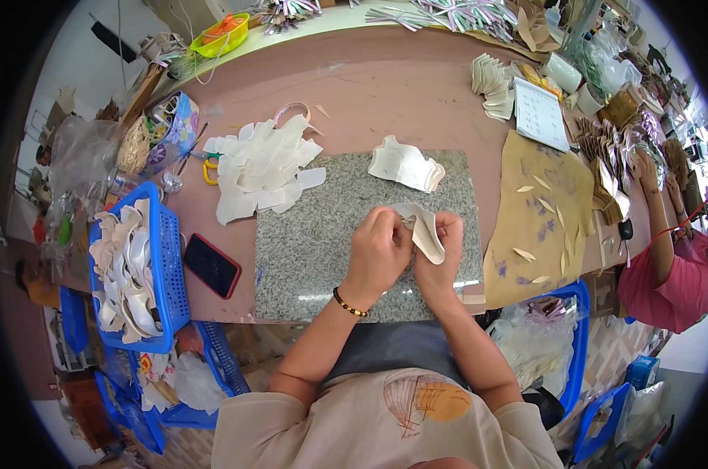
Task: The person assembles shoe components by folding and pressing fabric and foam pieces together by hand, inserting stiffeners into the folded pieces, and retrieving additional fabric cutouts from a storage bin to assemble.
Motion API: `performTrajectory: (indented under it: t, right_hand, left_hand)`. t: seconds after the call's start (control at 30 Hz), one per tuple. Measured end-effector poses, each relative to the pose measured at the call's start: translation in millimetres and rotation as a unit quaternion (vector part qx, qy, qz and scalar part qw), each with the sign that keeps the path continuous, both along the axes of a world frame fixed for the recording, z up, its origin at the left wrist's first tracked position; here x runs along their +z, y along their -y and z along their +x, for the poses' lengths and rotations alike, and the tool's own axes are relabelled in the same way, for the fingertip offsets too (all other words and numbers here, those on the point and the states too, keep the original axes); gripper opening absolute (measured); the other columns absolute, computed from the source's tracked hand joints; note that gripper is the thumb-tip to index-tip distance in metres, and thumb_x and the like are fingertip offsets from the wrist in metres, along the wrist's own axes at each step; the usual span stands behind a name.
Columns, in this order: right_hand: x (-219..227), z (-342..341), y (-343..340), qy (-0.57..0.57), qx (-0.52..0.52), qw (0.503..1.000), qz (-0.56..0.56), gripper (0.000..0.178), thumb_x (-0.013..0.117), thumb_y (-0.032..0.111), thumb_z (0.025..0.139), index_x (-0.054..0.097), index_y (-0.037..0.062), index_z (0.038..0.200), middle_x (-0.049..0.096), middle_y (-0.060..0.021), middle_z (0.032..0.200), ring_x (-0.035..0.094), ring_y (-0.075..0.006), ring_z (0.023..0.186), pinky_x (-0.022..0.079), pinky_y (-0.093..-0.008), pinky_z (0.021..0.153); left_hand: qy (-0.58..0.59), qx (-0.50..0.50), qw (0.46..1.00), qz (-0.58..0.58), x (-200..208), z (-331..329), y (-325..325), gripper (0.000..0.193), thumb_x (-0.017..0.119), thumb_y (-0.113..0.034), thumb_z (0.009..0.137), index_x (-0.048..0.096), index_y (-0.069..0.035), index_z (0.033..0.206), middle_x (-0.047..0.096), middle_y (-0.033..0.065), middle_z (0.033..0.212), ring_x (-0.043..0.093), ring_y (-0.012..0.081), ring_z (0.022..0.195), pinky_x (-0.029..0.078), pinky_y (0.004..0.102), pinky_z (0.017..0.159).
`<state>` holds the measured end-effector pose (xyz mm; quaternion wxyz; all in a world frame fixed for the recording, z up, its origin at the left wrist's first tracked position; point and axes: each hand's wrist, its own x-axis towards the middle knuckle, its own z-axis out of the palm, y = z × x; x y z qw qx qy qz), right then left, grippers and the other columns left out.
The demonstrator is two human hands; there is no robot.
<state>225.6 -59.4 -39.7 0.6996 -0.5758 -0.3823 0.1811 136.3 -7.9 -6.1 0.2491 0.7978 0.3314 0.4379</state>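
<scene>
My left hand (379, 244) and my right hand (441, 252) meet over the speckled grey stone slab (315, 234). Between them they hold a curved off-white piece (426, 237) with a folded edge, which looks like a shoe upper. The left fingers pinch one side of it, and the right fingers wrap round the other; the fingertips are partly hidden. Just beyond my hands, a separate pale shaped piece (405, 164) lies on the slab. A loose pile of cut white pieces (264, 168) spreads over the slab's far left corner and the table.
A blue basket (170, 273) of similar curved pieces stands left, with a phone (211, 266) beside it. Yellow-handled scissors (211, 169) and a tape roll (293, 114) touch the pile. Right lie brown paper (537, 227), a notebook (540, 114) and stacked pieces (491, 86). Another person (670, 273) works far right.
</scene>
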Motion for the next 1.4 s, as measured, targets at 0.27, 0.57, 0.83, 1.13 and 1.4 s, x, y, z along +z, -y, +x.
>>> performTrajectory:
  t: [0.27,0.57,0.83,1.13,1.4]
  right_hand:
    - [12,2,2,-0.018,0.037,0.999,-0.014,0.029,0.056,-0.007,0.08,0.042,0.002,0.104,0.052,-0.0063,0.094,0.053,-0.0114,0.084,0.044,-0.0241,0.074]
    - [17,-2,7,-0.055,0.06,0.997,0.0,0.038,0.058,-0.008,0.077,0.041,0.0026,0.11,0.052,-0.0064,0.099,0.053,-0.0121,0.086,0.044,-0.0234,0.074]
    - [1,3,4,-0.042,0.031,0.998,-0.021,0.04,0.059,-0.009,0.075,0.042,0.0029,0.109,0.049,-0.0052,0.096,0.051,-0.0111,0.084,0.043,-0.0223,0.071]
    - [20,-8,4,0.046,0.027,0.997,-0.05,0.031,0.057,-0.006,0.081,0.042,0.0026,0.107,0.05,-0.0046,0.091,0.052,-0.0105,0.078,0.043,-0.0217,0.069]
    - [38,60,5,-0.156,-0.063,0.984,-0.06,0.027,0.057,0.018,0.089,0.054,-0.0043,0.103,0.06,-0.0094,0.094,0.059,-0.0135,0.08,0.051,-0.0256,0.062]
  left_hand:
    - [0.086,-0.009,0.992,-0.091,0,-1,1,0.018,0.064,0.006,0.07,0.052,0.0,0.081,0.059,0.0104,0.08,0.057,0.0187,0.063,0.046,0.0262,0.055]
    - [0.061,-0.003,0.993,-0.1,2,0,3,0.014,0.061,0.002,0.076,0.049,-0.001,0.083,0.05,0.0103,0.078,0.053,0.0224,0.069,0.043,0.0318,0.061]
    - [-0.026,-0.019,0.999,-0.002,-4,3,10,0.016,0.056,0.001,0.078,0.042,-0.001,0.085,0.047,0.0161,0.08,0.049,0.035,0.076,0.04,0.0414,0.067]
    - [-0.08,-0.022,0.995,-0.054,0,-24,8,0.014,0.054,-0.002,0.082,0.042,0.001,0.087,0.049,0.0195,0.08,0.05,0.0375,0.074,0.041,0.0445,0.065]
    - [-0.156,0.07,0.967,-0.187,35,-137,6,0.008,0.059,-0.005,0.081,0.052,-0.001,0.083,0.054,0.0116,0.067,0.053,0.0291,0.058,0.043,0.0327,0.055]
